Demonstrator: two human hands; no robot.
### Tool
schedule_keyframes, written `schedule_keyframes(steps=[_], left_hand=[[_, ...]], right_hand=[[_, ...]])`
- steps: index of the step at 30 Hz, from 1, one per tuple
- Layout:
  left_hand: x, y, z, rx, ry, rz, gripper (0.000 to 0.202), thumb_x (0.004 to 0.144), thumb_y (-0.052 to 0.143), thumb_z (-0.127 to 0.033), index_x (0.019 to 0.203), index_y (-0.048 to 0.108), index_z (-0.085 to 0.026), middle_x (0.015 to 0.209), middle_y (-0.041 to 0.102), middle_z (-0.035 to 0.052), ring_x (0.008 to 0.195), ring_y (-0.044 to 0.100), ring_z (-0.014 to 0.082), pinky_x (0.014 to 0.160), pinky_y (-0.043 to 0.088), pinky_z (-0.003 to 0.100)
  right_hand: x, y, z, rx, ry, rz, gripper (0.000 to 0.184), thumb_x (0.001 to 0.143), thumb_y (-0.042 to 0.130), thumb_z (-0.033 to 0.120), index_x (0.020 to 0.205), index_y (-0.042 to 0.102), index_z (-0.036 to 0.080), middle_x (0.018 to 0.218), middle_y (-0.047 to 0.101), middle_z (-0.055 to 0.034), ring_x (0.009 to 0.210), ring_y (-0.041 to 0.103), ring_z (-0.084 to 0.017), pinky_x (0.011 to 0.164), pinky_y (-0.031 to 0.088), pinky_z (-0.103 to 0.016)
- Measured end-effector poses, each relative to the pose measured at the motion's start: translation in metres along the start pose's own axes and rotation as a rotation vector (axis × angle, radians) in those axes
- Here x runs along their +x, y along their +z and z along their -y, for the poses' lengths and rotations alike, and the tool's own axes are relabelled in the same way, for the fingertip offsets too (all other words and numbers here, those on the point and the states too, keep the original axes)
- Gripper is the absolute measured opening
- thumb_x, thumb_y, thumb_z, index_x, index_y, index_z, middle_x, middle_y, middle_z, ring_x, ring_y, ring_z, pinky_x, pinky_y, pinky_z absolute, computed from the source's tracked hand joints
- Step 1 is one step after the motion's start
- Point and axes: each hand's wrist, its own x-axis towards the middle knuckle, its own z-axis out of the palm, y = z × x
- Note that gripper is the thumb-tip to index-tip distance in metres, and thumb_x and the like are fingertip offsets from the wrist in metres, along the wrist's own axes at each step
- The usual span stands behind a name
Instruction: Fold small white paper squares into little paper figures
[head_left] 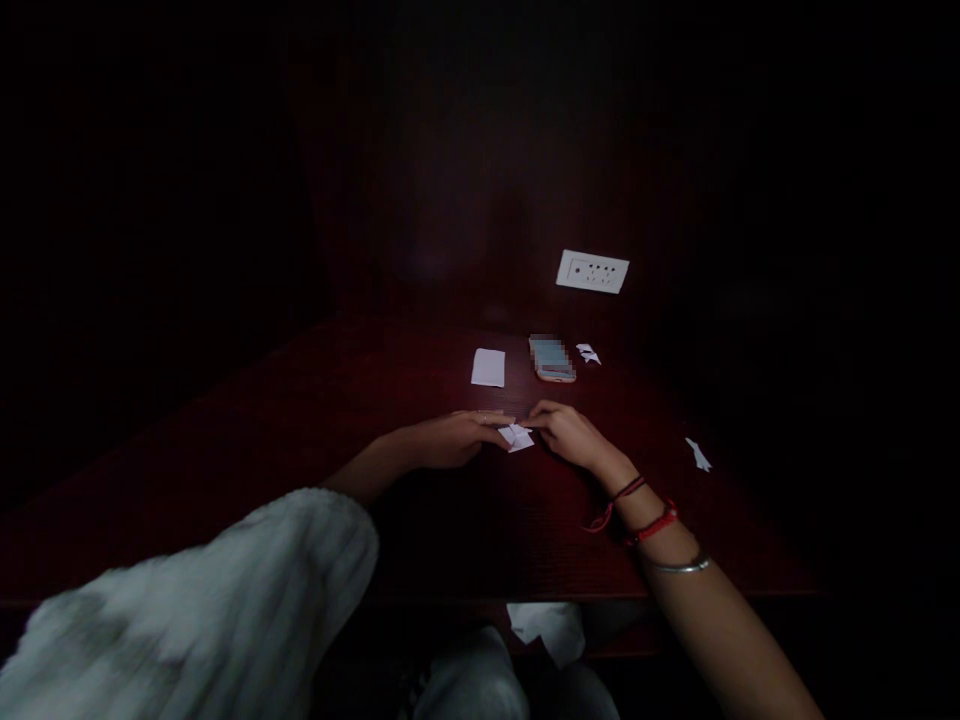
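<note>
A small folded piece of white paper [517, 436] lies on the dark red table [315, 450] between my two hands. My left hand [457, 438] rests on the table with its fingers stretched toward the paper, the fingertips touching its left edge. My right hand [568, 432] comes in from the right, fingers pressed together in a pinch on the paper's right edge. The right wrist carries red cords and a metal bangle. My left arm wears a thick white sleeve.
Farther back on the table lie a white paper square [488, 367], a phone [553, 359] and a small folded paper shape [588, 353]. Another paper scrap [698, 456] lies at the right. A white wall socket [592, 271] sits behind. Crumpled white paper [547, 628] rests on my lap. The room is dark.
</note>
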Motion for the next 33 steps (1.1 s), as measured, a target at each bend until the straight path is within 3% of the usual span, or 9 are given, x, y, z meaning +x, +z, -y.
schedule_keyframes(steps=[3, 9, 14, 18, 22, 27, 33], left_hand=[[-0.001, 0.001, 0.000, 0.016, -0.025, -0.006, 0.052, 0.064, 0.036, 0.005, 0.105, 0.046, -0.027, 0.132, 0.009, -0.0055, 0.120, 0.010, 0.0185, 0.097, 0.018, 0.034], [-0.002, 0.003, 0.002, 0.018, -0.028, 0.064, 0.050, 0.071, 0.035, -0.001, 0.111, 0.039, -0.030, 0.123, 0.032, -0.0041, 0.117, 0.022, 0.0166, 0.094, 0.021, 0.034], [-0.001, 0.000, -0.002, 0.035, 0.004, -0.001, 0.045, 0.072, 0.035, -0.004, 0.109, 0.042, -0.029, 0.115, 0.038, -0.0001, 0.103, 0.038, 0.0124, 0.088, 0.028, 0.025], [-0.002, -0.001, -0.004, 0.062, -0.004, -0.022, 0.043, 0.074, 0.036, -0.007, 0.109, 0.042, -0.029, 0.118, 0.035, -0.0004, 0.104, 0.037, 0.0130, 0.087, 0.029, 0.025], [-0.001, -0.001, -0.004, 0.077, -0.037, -0.015, 0.044, 0.075, 0.034, -0.007, 0.114, 0.037, -0.026, 0.113, 0.043, 0.0002, 0.103, 0.039, 0.0124, 0.088, 0.027, 0.026], [0.000, 0.000, -0.003, 0.132, -0.023, -0.019, 0.039, 0.073, 0.037, -0.008, 0.108, 0.045, -0.024, 0.110, 0.045, 0.0009, 0.104, 0.038, 0.0142, 0.089, 0.025, 0.028], [0.001, 0.003, -0.004, 0.149, 0.023, -0.054, 0.038, 0.072, 0.038, -0.008, 0.107, 0.045, -0.023, 0.120, 0.037, 0.0010, 0.111, 0.031, 0.0155, 0.091, 0.024, 0.029]], right_hand=[[-0.001, -0.004, 0.003, 0.045, -0.004, -0.066, 0.034, 0.071, 0.041, 0.008, 0.100, 0.055, 0.022, 0.092, 0.052, -0.0033, 0.083, 0.048, -0.012, 0.073, 0.037, -0.022], [-0.002, -0.009, 0.010, 0.158, -0.076, -0.004, 0.021, 0.071, 0.050, 0.025, 0.089, 0.060, 0.019, 0.078, 0.054, -0.0031, 0.071, 0.049, -0.010, 0.064, 0.037, -0.021], [-0.001, -0.007, 0.014, 0.181, -0.069, 0.005, 0.015, 0.071, 0.050, 0.020, 0.081, 0.061, 0.017, 0.075, 0.055, -0.0028, 0.068, 0.049, -0.010, 0.063, 0.035, -0.019], [0.000, -0.007, 0.014, 0.211, -0.056, -0.001, 0.015, 0.072, 0.046, 0.016, 0.076, 0.061, 0.017, 0.073, 0.056, -0.0021, 0.067, 0.050, -0.009, 0.063, 0.036, -0.019], [0.000, -0.006, 0.013, 0.245, -0.028, 0.010, 0.015, 0.070, 0.046, 0.013, 0.074, 0.061, 0.015, 0.071, 0.057, -0.0020, 0.063, 0.050, -0.008, 0.062, 0.036, -0.019], [0.002, -0.002, 0.010, 0.278, -0.001, -0.014, 0.016, 0.069, 0.046, 0.013, 0.072, 0.061, 0.015, 0.068, 0.058, -0.0014, 0.063, 0.050, -0.008, 0.062, 0.036, -0.018], [0.004, 0.003, 0.006, 0.350, 0.134, 0.010, 0.015, 0.066, 0.048, 0.017, 0.071, 0.061, 0.014, 0.066, 0.057, 0.0005, 0.060, 0.048, -0.007, 0.059, 0.035, -0.017]])
